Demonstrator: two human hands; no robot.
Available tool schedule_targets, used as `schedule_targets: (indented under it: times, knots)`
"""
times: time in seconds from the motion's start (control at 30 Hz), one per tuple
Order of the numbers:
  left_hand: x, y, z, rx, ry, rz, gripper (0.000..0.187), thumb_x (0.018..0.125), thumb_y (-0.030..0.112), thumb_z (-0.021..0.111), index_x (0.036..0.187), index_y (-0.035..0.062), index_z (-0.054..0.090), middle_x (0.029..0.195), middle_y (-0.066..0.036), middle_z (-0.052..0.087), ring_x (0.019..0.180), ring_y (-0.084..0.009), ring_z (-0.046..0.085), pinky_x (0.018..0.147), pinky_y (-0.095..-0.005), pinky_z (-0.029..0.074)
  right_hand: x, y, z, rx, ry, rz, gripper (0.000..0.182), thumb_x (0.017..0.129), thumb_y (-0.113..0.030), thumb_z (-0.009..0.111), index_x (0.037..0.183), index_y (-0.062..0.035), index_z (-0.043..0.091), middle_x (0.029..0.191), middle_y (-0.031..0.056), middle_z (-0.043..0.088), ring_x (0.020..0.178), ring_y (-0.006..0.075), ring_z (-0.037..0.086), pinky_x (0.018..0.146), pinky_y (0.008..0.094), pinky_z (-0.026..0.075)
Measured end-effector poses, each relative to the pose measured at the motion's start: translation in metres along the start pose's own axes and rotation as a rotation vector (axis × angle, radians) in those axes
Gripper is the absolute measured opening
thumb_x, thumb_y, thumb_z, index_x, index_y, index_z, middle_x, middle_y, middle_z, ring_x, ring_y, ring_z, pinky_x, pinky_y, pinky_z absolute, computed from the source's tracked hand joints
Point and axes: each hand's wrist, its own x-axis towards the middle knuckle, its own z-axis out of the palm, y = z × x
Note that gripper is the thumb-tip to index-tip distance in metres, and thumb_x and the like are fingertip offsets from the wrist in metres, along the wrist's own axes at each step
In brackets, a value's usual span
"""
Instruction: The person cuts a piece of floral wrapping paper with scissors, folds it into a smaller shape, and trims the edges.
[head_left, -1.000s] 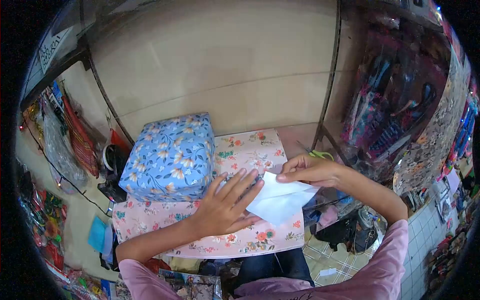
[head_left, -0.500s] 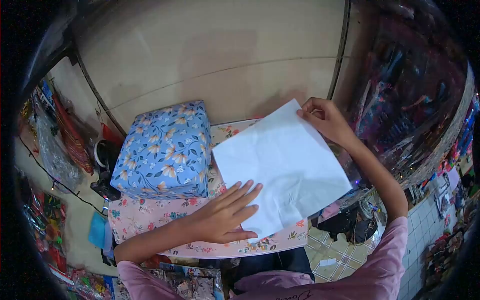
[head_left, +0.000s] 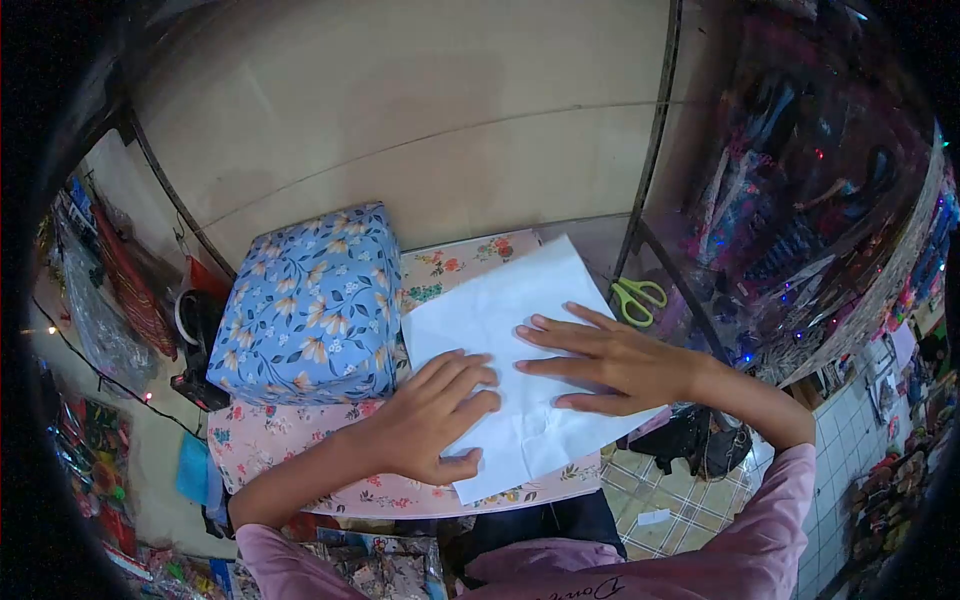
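Note:
A sheet of white paper (head_left: 500, 300) with some creases lies at an angle on the floral-covered table. My left hand (head_left: 430, 415) rests on its left part with the fingers apart and slightly bent. Flat across the right half of the sheet, my right hand (head_left: 610, 362) has its fingers spread. Neither hand grips anything. Just left of the paper sits a box wrapped in blue floral paper (head_left: 310, 305).
Green-handled scissors (head_left: 638, 300) are beyond the paper's right edge. A black tape dispenser (head_left: 195, 340) stands left of the wrapped box. The pink floral table cover (head_left: 300, 440) shows along the front. Plastic-wrapped goods (head_left: 780, 220) fill the right side.
My right hand has let go of the paper's far corner and come down flat on the sheet. The paper now lies lower, uncovering the scissors. My left hand has stayed on the left part.

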Motion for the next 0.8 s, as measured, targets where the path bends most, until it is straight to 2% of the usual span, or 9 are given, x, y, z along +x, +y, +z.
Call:
schedule_targets:
  times: [0.03, 0.17, 0.4, 0.57, 0.67, 0.8]
  knots:
    - [0.001, -0.001, 0.005, 0.02, 0.018, -0.005, 0.056, 0.079, 0.041, 0.061, 0.118, 0.0017, 0.05, 0.136, -0.024, 0.037, 0.127, -0.0403, 0.035, 0.101, -0.05, 0.03, -0.002, 0.001, 0.004, 0.054, -0.04, 0.038, 0.052, 0.092, -0.038, 0.049, 0.137, -0.0133, 0.039, 0.146, 0.0177, 0.028, 0.135, 0.0349, 0.028, 0.11, 0.0502, 0.021]
    - [0.0, 0.001, 0.011, 0.041, -0.027, -0.082, 0.074, 0.083, 0.054, 0.053, 0.135, 0.0035, 0.038, 0.144, -0.025, 0.025, 0.134, -0.0423, 0.024, 0.108, -0.0554, 0.018, -0.006, -0.015, 0.007, -0.018, -0.037, 0.102, 0.059, 0.094, -0.041, 0.045, 0.143, -0.0127, 0.027, 0.147, 0.0176, 0.026, 0.136, 0.0337, 0.026, 0.11, 0.0498, 0.021]
    - [-0.005, 0.006, 0.007, 0.049, -0.04, -0.11, 0.083, 0.08, 0.061, 0.055, 0.14, 0.0078, 0.034, 0.145, -0.026, 0.023, 0.132, -0.0451, 0.026, 0.106, -0.0546, 0.024, -0.017, -0.01, 0.004, 0.056, -0.103, 0.115, 0.069, 0.09, -0.047, 0.048, 0.144, -0.0112, 0.024, 0.148, 0.0154, 0.024, 0.137, 0.0311, 0.023, 0.111, 0.0488, 0.02]
    - [-0.014, 0.01, 0.001, -0.047, -0.062, -0.103, 0.088, 0.076, 0.062, 0.059, 0.14, 0.0082, 0.033, 0.144, -0.029, 0.022, 0.131, -0.047, 0.026, 0.107, -0.0508, 0.025, -0.03, -0.014, -0.012, 0.143, -0.171, 0.118, 0.093, 0.075, -0.057, 0.064, 0.144, -0.0103, 0.022, 0.149, 0.0143, 0.023, 0.138, 0.0302, 0.021, 0.112, 0.049, 0.017]
    - [-0.019, 0.02, -0.003, -0.114, -0.094, -0.104, 0.1, 0.067, 0.066, 0.065, 0.142, 0.0089, 0.031, 0.146, -0.028, 0.017, 0.134, -0.0434, 0.023, 0.107, -0.0526, 0.024, -0.037, -0.015, -0.017, 0.21, -0.229, 0.096, 0.11, 0.063, -0.06, 0.07, 0.146, -0.0104, 0.018, 0.15, 0.0134, 0.018, 0.139, 0.0302, 0.018, 0.112, 0.0493, 0.014]
    - [-0.021, 0.02, -0.005, -0.121, -0.159, -0.099, 0.109, 0.058, 0.061, 0.072, 0.143, 0.0112, 0.027, 0.147, -0.028, 0.014, 0.134, -0.0434, 0.023, 0.109, -0.0505, 0.024, -0.045, -0.015, -0.018, 0.218, -0.307, 0.127, 0.123, 0.051, -0.064, 0.074, 0.147, -0.014, 0.014, 0.153, 0.0091, 0.012, 0.141, 0.028, 0.01, 0.113, 0.0501, 0.01]
